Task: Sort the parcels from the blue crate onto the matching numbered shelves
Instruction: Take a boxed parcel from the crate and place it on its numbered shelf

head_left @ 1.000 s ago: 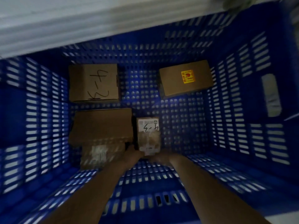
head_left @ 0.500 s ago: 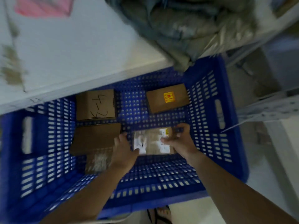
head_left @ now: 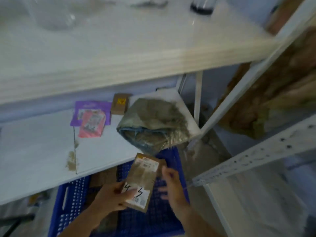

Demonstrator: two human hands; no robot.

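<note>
The person is holding a small brown parcel (head_left: 145,178) in the lower middle of the frame, above the blue crate (head_left: 68,202). The left hand (head_left: 112,195) is gripping its near end, with the thumb lying across a white label. The right hand (head_left: 171,183) is hovering at the parcel's right edge, too blurred to tell whether it is gripping.

If one hand alone is carrying it, the far end could tip it back into the crate. The grey bag (head_left: 153,124) overhanging the white shelf (head_left: 42,142) just above could get knocked.

The handwriting is showing "4" and "3", with the thumb hiding the middle. No shelf number is showing, so misplacing is a risk. The printed labels are too blurred to read.
</note>
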